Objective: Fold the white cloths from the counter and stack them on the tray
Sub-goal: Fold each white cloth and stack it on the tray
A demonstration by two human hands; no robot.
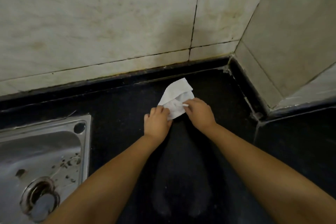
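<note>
A black stone table (112,107) carries a steel sink (41,152) at left. Near the tiled corner lies a crumpled white cloth (177,94); left hand (157,122) and right hand (199,112) pinch its near edge.

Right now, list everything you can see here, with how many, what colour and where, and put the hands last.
white cloth: one, white, crumpled on the counter near the back wall, partly under both hands
counter: one, black, runs across the lower frame into the corner
sink: one, steel, set into the counter at lower left, with specks of debris in the basin
drain: one, dark metal, in the sink's near part
wall tiles: several, pale and stained with dark joints, behind the counter and on the right
left hand: one, pinches the cloth's near left edge
right hand: one, pinches the cloth's near right part
</note>
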